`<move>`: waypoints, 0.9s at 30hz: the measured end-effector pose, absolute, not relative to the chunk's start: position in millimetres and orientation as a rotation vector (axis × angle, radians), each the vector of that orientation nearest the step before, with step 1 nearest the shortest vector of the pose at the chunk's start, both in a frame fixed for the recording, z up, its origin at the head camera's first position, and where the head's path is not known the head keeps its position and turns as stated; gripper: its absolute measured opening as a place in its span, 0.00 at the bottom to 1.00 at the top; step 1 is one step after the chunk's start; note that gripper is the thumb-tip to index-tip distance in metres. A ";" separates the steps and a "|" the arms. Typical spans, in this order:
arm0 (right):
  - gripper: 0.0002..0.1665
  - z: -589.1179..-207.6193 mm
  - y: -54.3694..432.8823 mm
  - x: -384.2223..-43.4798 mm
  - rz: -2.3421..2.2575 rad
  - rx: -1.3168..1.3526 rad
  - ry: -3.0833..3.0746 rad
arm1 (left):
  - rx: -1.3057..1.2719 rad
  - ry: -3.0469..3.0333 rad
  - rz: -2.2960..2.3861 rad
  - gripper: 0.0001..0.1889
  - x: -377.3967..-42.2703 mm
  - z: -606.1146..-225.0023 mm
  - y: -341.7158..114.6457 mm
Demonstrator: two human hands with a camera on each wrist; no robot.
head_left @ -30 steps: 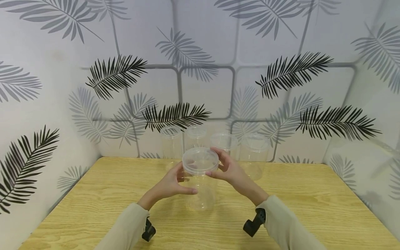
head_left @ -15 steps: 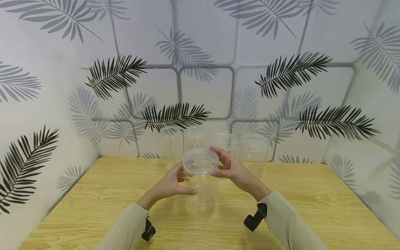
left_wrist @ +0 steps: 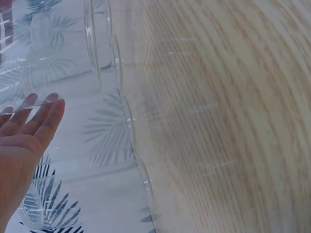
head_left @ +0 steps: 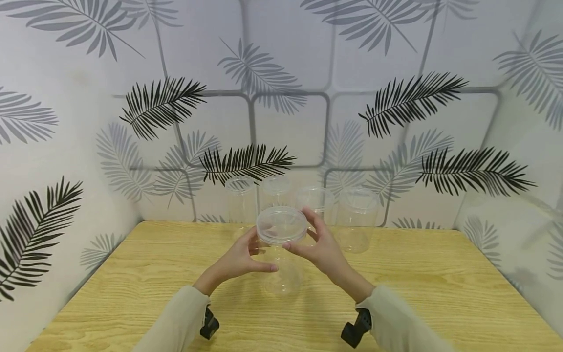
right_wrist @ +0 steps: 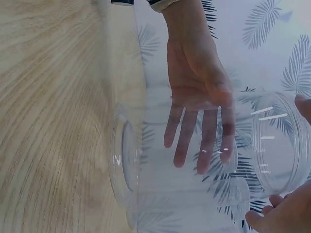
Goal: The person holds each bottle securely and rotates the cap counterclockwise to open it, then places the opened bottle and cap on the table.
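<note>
A clear plastic jar point(head_left: 283, 274) stands upright on the table, with its round clear lid point(head_left: 281, 222) on top. My left hand point(head_left: 239, 256) holds the jar's body from the left, thumb across the near side and fingers behind it. Through the clear wall, the right wrist view shows those left-hand fingers point(right_wrist: 206, 136) stretched along the far side. At the lid's right edge, my right hand point(head_left: 323, 247) grips the rim between thumb and fingers. Only part of the right hand point(right_wrist: 284, 213) enters the right wrist view, beside the lid point(right_wrist: 279, 145).
Behind the held jar, several clear lidded jars stand in a row: two narrow ones, including the leftmost jar point(head_left: 241, 205), and two wider ones, including the rightmost jar point(head_left: 357, 220). The wood-grain table point(head_left: 145, 283) meets a leaf-patterned backdrop point(head_left: 286, 63) at the rear.
My right hand shifted slightly away round the lid's rim, then back; its thumb now sits farther left on the near edge. The left hand and jar stay almost in place.
</note>
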State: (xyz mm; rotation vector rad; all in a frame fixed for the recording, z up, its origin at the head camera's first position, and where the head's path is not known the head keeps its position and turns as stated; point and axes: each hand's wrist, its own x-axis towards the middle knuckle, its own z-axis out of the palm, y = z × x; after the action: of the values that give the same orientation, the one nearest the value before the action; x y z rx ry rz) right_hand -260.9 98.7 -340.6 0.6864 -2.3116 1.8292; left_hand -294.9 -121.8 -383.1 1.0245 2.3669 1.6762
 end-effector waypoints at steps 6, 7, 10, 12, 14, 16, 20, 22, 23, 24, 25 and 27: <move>0.48 -341.8 96.7 -262.3 1.798 0.660 -2.313 | 1.044 2.343 1.692 0.47 -295.5 -384.5 -121.4; 0.48 -341.8 97.3 -263.0 1.796 0.666 -2.318 | 1.049 2.340 1.692 0.47 -295.7 -384.8 -121.5; 0.48 -342.0 100.7 -266.2 1.818 0.716 -2.323 | 1.060 2.330 1.696 0.47 -295.6 -384.6 -121.5; 0.47 -341.7 104.0 -269.8 1.863 0.783 -2.313 | 1.075 2.320 1.697 0.47 -295.1 -384.2 -121.5; 0.46 -341.1 108.1 -274.3 1.941 0.869 -2.303 | 1.081 2.314 1.693 0.47 -294.8 -383.7 -121.7; 0.46 -340.2 112.3 -279.7 2.041 0.958 -2.289 | 1.079 2.313 1.686 0.46 -294.4 -383.4 -121.8; 0.46 -338.0 119.8 -288.7 2.230 1.098 -2.275 | 1.081 2.317 1.671 0.45 -294.1 -382.8 -121.9; 0.47 -337.2 122.1 -291.6 2.282 1.149 -2.262 | 1.088 2.313 1.667 0.45 -293.9 -382.5 -121.7; 0.48 -336.9 123.1 -292.4 2.295 1.166 -2.260 | 1.090 2.313 1.663 0.45 -293.8 -382.4 -121.6; 0.48 -336.5 123.7 -292.6 2.305 1.183 -2.256 | 1.086 2.316 1.659 0.45 -293.6 -382.2 -121.5; 0.49 -336.6 124.2 -292.9 2.311 1.191 -2.254 | 1.086 2.316 1.655 0.45 -293.6 -382.3 -121.6; 0.50 -336.8 124.5 -292.9 2.320 1.202 -2.245 | 1.077 2.319 1.651 0.45 -293.6 -382.4 -121.7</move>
State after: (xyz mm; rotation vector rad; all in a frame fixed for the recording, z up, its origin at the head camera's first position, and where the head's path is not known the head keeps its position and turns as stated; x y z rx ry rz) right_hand -292.9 124.5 -336.8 1.2021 -2.2446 2.3200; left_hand -293.6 -121.7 -382.4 1.0770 2.3189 1.6513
